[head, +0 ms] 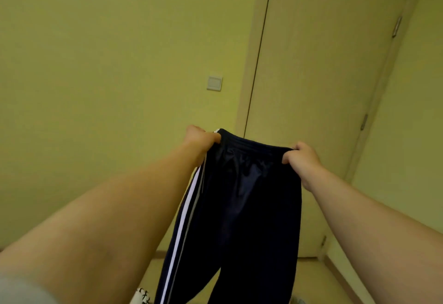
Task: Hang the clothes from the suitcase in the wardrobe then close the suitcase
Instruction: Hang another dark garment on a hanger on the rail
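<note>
Both hands pinch the waistband of the dark track pants [242, 198]: the left hand [200, 139] closed on the striped left corner, the right hand [302, 157] closed on the right corner, holding them up in front of the yellow wall and the shut door [323, 88] on the far right. No hanger, wardrobe or suitcase is in view. The slick fabric could slide out of either grip, and the long legs hanging near the floor could drag or be stepped on.

Dark trousers [242, 207] of smooth, faintly shiny cloth; matt painted wall [107, 64].
</note>
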A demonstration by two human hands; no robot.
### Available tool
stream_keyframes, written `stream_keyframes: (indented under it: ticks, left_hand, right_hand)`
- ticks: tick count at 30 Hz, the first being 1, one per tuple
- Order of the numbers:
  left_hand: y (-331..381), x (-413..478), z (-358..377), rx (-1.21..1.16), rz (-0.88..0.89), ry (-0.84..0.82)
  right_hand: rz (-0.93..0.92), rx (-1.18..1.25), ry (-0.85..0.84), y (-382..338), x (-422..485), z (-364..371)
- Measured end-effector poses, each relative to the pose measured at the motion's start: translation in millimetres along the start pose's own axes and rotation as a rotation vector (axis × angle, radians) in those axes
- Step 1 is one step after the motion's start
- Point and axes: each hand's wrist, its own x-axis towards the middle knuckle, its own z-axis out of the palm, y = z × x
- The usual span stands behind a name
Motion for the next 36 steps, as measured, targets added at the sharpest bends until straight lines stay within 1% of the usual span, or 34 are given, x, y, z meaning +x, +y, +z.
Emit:
stream_keyframes:
  ticks: [2,4,8,12,15,17,20,23,25,29,32,33,36]
  left_hand:
    - [5,-7,-8,0.007,-0.041,-0.029]
    - [9,-15,-14,0.039,-0.085,-0.091]
    - [12,-35,-21,0.201,-0.143,-0.217]
    - [7,-51,-26,0.297,-0.12,-0.305]
    - [5,-64,-27,0.308,-0.124,-0.363]
    - [3,-74,-28,0.312,-0.115,-0.414]
    - [-2,-102,-30,0.337,-0.121,-0.476]
    - [-5,-126,-32,0.365,-0.111,-0.486]
    - [-6,-146,-30,0.373,-0.11,-0.459]
    - [-11,-194,-20,0.401,-0.121,-0.365]
    - [-13,-239,-13,0.422,-0.121,-0.322]
    - [-12,-259,-12,0.43,-0.134,-0.351]
    - [-3,-311,-6,0.48,-0.198,-0.544]
  right_hand:
    - [0.009,-0.004,-0.012,-1,-7,-2]
    - [0.015,-0.01,-0.027,-3,-15,0]
    - [0.031,-0.042,-0.063,-7,-35,6]
    - [0.079,-0.108,-0.119,-6,-61,10]
    - [0.136,-0.079,-0.172,-1,-81,11]
    - [0.205,-0.077,-0.248,-1,-95,11]
    - [0.294,-0.135,-0.396,-3,-125,10]
    - [0.333,-0.202,-0.527,-4,-153,5]
    - [0.326,-0.221,-0.572,-2,-172,-3]
    - [0.279,-0.189,-0.548,7,-211,-30]
    - [0.259,-0.166,-0.568,18,-246,-56]
    - [0.264,-0.164,-0.579,23,-260,-67]
    - [0.3,-0.171,-0.608,40,-294,-104]
